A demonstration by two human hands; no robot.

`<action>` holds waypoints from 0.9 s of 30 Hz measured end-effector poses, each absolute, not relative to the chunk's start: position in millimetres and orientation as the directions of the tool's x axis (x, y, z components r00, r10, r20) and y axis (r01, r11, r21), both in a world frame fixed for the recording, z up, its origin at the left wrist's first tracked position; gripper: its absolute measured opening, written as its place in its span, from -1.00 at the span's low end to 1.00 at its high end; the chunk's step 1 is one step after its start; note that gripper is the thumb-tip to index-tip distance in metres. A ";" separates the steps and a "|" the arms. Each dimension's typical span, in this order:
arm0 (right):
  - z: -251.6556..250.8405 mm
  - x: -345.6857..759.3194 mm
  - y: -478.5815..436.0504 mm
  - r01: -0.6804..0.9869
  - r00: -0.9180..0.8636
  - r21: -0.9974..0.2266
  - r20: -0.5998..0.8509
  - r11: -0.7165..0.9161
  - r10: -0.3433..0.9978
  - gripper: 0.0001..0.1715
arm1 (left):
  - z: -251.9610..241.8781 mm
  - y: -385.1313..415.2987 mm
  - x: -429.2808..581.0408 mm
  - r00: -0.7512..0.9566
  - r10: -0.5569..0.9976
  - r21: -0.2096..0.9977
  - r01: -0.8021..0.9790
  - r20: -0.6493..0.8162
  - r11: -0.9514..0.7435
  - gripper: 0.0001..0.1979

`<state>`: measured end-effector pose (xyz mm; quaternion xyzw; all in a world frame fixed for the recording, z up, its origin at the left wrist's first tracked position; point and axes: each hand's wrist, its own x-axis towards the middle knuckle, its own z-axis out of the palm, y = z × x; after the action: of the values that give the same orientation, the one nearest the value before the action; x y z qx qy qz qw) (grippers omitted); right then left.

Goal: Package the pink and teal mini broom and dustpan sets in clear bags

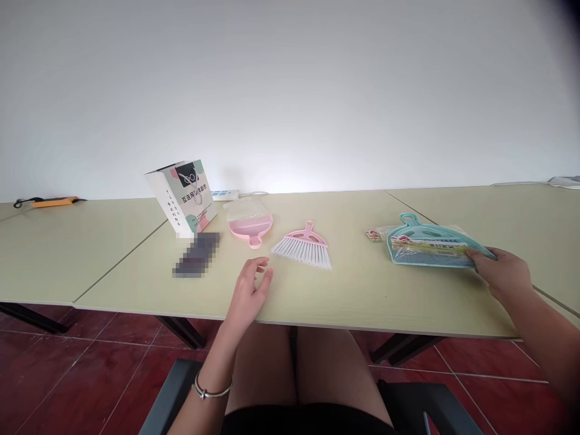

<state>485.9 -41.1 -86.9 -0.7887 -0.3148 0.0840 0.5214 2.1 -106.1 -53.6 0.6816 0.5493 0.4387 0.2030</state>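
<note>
My right hand [502, 269] grips the right edge of a teal dustpan [414, 232], thumb on top. Clear plastic wrap and a printed label cover this dustpan, and its handle points away from me. Over the table's front part is my left hand [251, 284], holding nothing, its fingers loosely bent and thumb apart. Just beyond its fingertips lies a pink hand brush [309, 235] with white bristles fanned toward me. A pink dustpan [251, 228] rests behind my left hand, handle toward me, with clear plastic at its far side.
A white printed paper bag [185, 196] stands at the left, with a blurred dark object [197, 255] in front of it. A orange item with a black strap [54, 202] lies far left. A power strip [225, 195] sits by the wall. Chair armrests flank my legs.
</note>
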 end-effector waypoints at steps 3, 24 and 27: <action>-87.5 491.0 -28.2 0.471 0.804 -0.708 0.099 -0.527 0.586 -0.88 | -43.3 -95.1 -11.8 -0.023 0.901 0.722 0.608 0.433 -0.331 -0.74; -89.4 461.4 -34.7 0.621 0.763 -0.780 0.579 -0.075 0.289 -0.57 | -14.3 -6.7 -11.8 -0.163 0.903 0.458 0.888 0.397 -0.041 -0.78; -67.6 437.6 -37.3 0.605 0.774 -0.781 0.623 0.158 0.113 -0.67 | 13.9 -16.0 -25.6 -0.101 0.809 0.542 0.789 0.579 -0.289 -0.80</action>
<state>437.6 -37.3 -67.6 -0.6251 -0.2872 -0.1744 0.7045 -25.6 -16.0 13.9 0.6703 0.5961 0.4419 0.0112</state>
